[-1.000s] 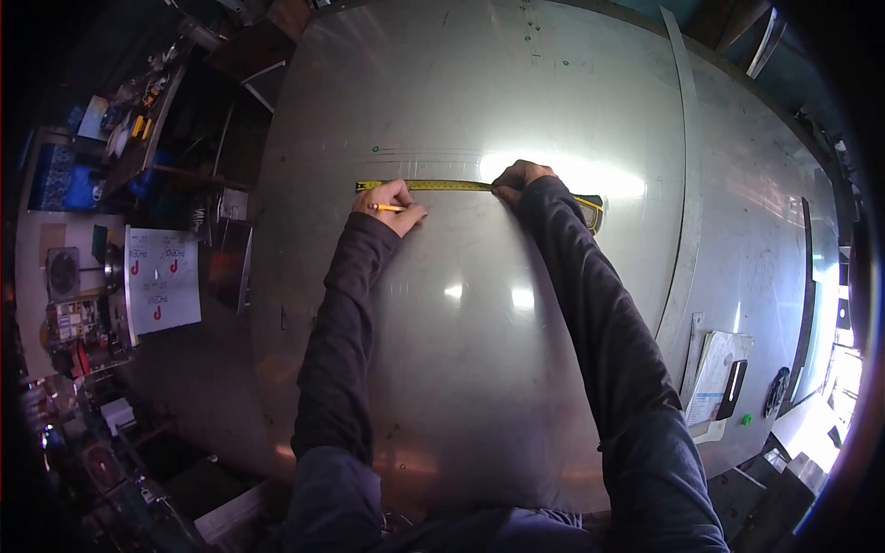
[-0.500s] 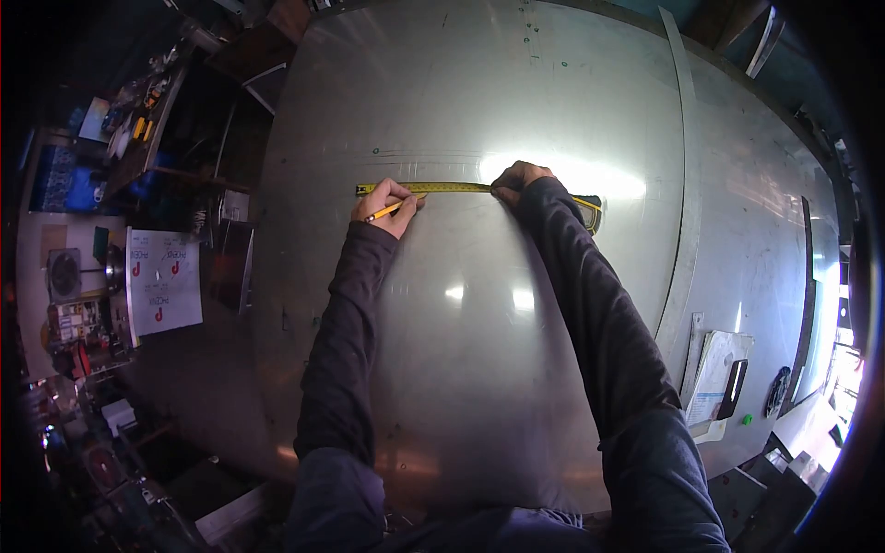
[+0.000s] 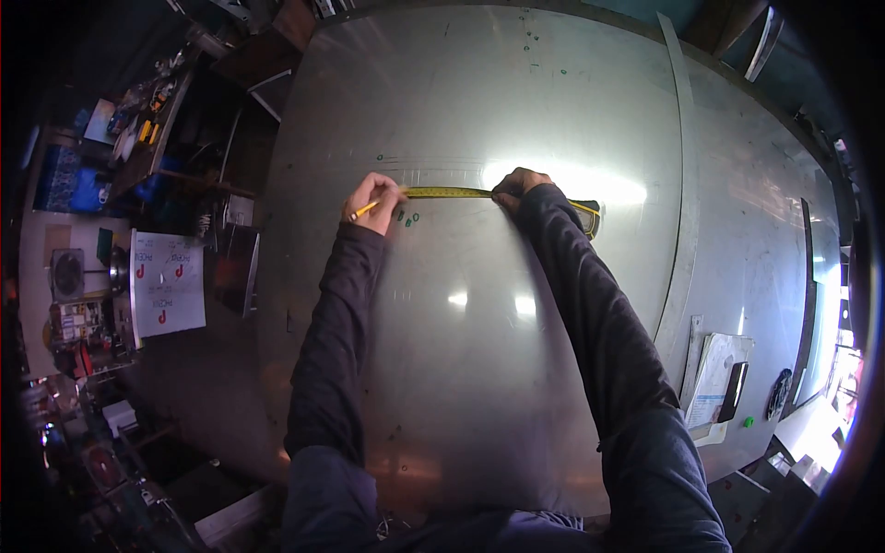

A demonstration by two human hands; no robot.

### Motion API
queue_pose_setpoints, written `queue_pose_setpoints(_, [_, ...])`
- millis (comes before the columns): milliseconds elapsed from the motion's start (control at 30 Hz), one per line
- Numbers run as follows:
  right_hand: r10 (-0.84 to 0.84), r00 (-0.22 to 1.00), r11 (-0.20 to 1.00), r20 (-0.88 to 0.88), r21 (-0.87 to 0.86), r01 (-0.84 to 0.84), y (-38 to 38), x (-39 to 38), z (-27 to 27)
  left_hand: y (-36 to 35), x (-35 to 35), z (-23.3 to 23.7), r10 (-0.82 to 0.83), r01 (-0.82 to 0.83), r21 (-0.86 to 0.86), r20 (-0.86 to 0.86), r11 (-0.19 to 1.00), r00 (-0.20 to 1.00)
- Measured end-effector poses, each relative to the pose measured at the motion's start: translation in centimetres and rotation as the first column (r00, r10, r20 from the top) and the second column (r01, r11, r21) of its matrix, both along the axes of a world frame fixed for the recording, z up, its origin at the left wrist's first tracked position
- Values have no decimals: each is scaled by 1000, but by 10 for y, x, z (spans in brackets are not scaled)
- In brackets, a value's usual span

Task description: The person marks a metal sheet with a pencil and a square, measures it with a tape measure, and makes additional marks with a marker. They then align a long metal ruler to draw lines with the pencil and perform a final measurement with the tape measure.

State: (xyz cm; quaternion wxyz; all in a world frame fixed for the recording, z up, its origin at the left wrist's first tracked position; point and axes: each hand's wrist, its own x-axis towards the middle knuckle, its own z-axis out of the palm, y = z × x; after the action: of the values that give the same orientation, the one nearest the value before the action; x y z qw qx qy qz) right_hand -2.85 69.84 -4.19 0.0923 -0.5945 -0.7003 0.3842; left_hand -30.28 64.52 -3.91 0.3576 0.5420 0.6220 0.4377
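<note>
My left hand (image 3: 372,199) is closed around a yellow pencil (image 3: 365,211), its fingers at the left end of a yellow tape measure (image 3: 449,193). That hand hides the end of the blade, and its fingertips are slightly blurred. Pinched in my right hand (image 3: 522,182) is the blade farther right. The tape case (image 3: 584,217) sticks out beyond my right sleeve, lying on a large metal sheet (image 3: 461,304). Small green handwritten marks (image 3: 408,219) show on the sheet just below the blade, close to my left fingers.
A long metal strip (image 3: 684,184) runs along the sheet at right. Near it lie papers (image 3: 722,369) with a dark phone-like object (image 3: 734,391), and a black coiled item (image 3: 779,392). Shelves and a printed white sheet (image 3: 169,283) stand left.
My left hand has shifted left and now covers the blade's end, which showed before. Green marks beneath the blade have come into sight. My right hand stays in place.
</note>
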Motion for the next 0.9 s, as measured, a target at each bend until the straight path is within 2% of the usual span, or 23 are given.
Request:
queue_pose_setpoints(33, [17,1000,999,25,44,-18,0,0,-4,2,-2,-3,-2,2,3,0,1000,1000])
queue_pose_setpoints(67, [19,1000,999,23,42,-20,-2,1,-4,3,-6,-6,20,60,231,-329,971,944])
queue_pose_setpoints(100, [26,999,997,19,77,-27,-4,2,-3,3,-10,-7,119,184,412,-608,892,785])
queue_pose_setpoints(133, [33,999,993,13,115,-34,-5,3,-2,4,-13,-15,106,159,355,-621,921,777])
queue_pose_setpoints(233, [15,999,998,-41,61,-13,-3,10,-2,4,-1,-15,106,125,303,-643,945,759])
queue_pose_setpoints(267, [25,999,995,-26,93,-22,-4,12,-2,6,2,-22,96,98,265,-633,959,768])
queue_pose_setpoints(367, [43,999,996,-13,73,-42,-3,16,-3,5,6,-36,169,30,292,-630,956,758])
queue_pose_setpoints(600, [18,1000,999,-15,33,-18,-1,15,2,4,10,-34,176,-19,254,-612,967,771])
queue_pose_setpoints(667, [51,999,996,18,74,-52,-1,17,0,3,12,-34,198,-36,261,-628,965,753])
queue_pose_setpoints(800, [62,998,997,-14,48,-61,2,17,-5,3,12,-32,190,-43,248,-608,968,771])
queue_pose_setpoints(900, [54,998,997,29,57,-55,1,17,-2,2,13,-31,174,-29,242,-602,970,780])
